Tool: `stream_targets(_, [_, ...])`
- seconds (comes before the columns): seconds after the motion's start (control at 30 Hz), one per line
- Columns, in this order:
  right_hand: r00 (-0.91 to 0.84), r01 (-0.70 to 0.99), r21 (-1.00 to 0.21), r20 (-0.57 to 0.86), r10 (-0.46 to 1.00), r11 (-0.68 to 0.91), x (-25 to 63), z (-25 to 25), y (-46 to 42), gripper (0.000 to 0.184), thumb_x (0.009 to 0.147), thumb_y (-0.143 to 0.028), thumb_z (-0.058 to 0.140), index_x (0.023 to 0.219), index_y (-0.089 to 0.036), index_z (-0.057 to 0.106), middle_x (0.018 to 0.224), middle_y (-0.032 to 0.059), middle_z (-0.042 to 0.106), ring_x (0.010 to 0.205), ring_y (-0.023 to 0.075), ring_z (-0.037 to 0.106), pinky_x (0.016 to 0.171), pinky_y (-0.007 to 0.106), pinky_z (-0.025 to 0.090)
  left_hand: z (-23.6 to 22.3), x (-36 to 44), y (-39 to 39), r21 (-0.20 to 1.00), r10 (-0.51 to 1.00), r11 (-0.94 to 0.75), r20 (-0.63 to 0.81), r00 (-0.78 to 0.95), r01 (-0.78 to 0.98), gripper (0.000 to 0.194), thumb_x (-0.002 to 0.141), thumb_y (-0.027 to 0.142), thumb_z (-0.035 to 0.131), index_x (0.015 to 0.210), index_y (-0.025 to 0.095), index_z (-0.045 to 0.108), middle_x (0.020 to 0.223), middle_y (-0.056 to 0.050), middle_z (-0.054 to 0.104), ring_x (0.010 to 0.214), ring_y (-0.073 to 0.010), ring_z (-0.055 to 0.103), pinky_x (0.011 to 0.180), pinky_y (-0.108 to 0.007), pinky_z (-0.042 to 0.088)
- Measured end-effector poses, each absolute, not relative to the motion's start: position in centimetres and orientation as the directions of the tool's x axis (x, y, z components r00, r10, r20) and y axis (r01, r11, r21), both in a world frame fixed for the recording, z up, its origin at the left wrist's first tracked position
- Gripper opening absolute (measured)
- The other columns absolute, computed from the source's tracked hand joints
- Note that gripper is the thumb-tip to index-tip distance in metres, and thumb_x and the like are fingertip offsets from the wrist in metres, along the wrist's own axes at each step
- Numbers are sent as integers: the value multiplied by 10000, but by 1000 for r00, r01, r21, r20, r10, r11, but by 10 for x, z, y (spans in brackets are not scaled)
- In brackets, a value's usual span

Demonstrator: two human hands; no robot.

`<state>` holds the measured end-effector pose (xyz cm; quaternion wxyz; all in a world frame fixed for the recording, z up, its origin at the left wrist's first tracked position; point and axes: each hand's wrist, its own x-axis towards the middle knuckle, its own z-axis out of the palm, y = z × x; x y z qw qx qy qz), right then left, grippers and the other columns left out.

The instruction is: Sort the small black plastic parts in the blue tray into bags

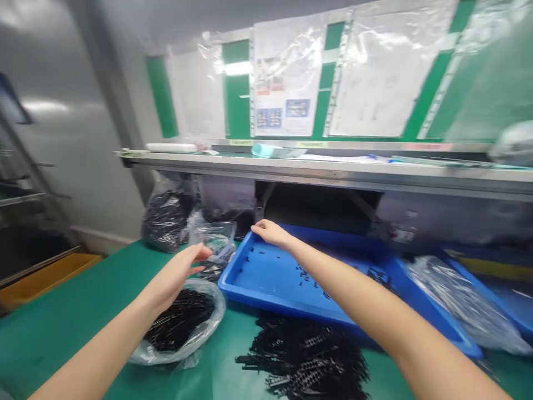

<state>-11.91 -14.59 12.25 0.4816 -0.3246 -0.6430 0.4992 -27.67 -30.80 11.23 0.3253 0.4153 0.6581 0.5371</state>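
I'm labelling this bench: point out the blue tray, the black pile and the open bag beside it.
Blue tray (266, 278): head view, its bare floor.
Black pile (308, 361): head view, its middle.
Open bag (209, 326): head view, its plastic rim.

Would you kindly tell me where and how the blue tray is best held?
Probably by the raised rim of the blue tray, at its left end, coming from above: the rim stands higher than the flat bottom, and the right hand is at the far left corner.
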Motion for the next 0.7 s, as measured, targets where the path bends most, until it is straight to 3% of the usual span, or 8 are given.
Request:
stream_targets(0.1, [-369,307,-873,257,893,379,-26,121,-140,364,911,-186,396,595,-118,563,611,-32,540,563,51,540,534,155,436,101,-265,-299,919,953,117,3,-302,377,426,670,598,518,828,206,569,989,-52,572,1025,-265,483,886,-368,409])
stream_targets(0.13, [-350,423,-825,234,907,376,6,124,-139,295,872,-155,491,588,-110,557,597,-43,542,561,73,541,538,180,449,98,-259,-294,893,968,117,-4,-251,434,415,684,593,507,844,214,561,969,-45,574,1000,-264,494,882,-378,408])
stream_targets(0.2, [-276,627,-709,187,943,324,68,130,-141,170,811,-122,591,644,-111,564,591,-47,550,540,86,538,561,221,469,92,-245,-280,854,986,93,-8,-166,511,418,692,596,482,867,222,545,940,-36,574,944,-259,514,872,-392,407])
stream_targets(0.3, [-116,831,-529,142,983,174,139,134,-146,155,867,-169,522,730,-115,569,617,-37,567,532,99,554,584,253,481,89,-214,-256,823,996,39,10,-83,567,441,645,596,464,858,216,533,956,-38,573,925,-255,517,887,-388,389])
stream_targets(0.43, [-47,950,-308,5,999,46,184,112,-151,161,883,-243,514,821,-111,581,690,-7,589,581,113,572,599,276,498,85,-164,-225,745,998,-57,44,35,665,477,595,589,422,849,200,533,991,-66,570,979,-273,497,896,-388,379])
stream_targets(0.6, [-91,991,-97,-30,995,88,190,79,-145,205,886,-250,508,1052,-134,542,1041,73,562,934,198,551,812,400,462,66,-115,-197,598,972,-149,-59,229,787,471,635,514,367,929,179,522,1066,-95,542,1021,-267,491,868,-370,406])
stream_targets(0.7, [-126,992,3,-124,984,127,195,69,-139,201,879,-247,521,1044,-136,549,1064,79,552,934,199,550,813,401,463,52,-91,-181,501,932,-221,-143,332,837,474,685,445,393,1040,151,502,1131,-109,515,1077,-255,462,895,-352,395])
